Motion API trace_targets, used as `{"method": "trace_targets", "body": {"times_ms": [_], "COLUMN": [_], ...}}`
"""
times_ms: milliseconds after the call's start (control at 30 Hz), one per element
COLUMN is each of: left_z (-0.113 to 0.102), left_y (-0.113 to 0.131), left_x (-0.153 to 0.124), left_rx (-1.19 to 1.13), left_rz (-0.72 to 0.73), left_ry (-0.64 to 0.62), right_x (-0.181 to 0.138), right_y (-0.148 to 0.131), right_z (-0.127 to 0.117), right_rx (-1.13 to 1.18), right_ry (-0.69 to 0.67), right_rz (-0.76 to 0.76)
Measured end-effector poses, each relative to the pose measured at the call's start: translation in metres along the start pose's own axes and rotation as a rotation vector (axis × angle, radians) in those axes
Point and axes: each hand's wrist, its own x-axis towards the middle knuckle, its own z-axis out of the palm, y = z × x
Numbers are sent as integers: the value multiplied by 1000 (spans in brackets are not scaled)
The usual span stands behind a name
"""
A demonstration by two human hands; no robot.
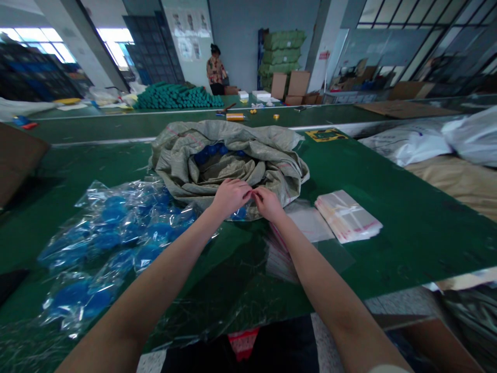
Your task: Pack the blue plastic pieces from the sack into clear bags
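Both my hands meet at the near edge of a grey woven sack [267, 155] lying open on the green table [388, 217]. My left hand [230, 197] and my right hand [268, 203] are closed, fingertips pinched together on a clear plastic bag [238, 213] holding a blue piece. More blue pieces [212, 153] show inside the sack. A pile of blue pieces packed in clear bags [112, 233] lies left of my left arm. A stack of empty clear bags with red strips [347, 215] lies to the right of my right hand.
A second green table behind carries a heap of green rolls [176, 97], cardboard boxes [291, 85] and small items. A person [215, 70] stands at the far wall. White filled sacks [411, 142] lie at the right. A cardboard box [435, 342] sits below the table edge.
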Motion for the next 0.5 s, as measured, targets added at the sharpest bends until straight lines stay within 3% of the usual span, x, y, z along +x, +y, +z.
{"method": "trace_targets", "body": {"times_ms": [333,500], "left_z": [-1,2], "left_y": [-2,-2], "left_x": [1,1], "left_rx": [-35,-122], "left_rz": [-23,-96], "left_ry": [-36,7], "right_x": [0,0], "right_y": [-1,0], "right_z": [0,0], "right_rx": [7,15], "right_ry": [-4,-1], "right_rz": [-9,4]}}
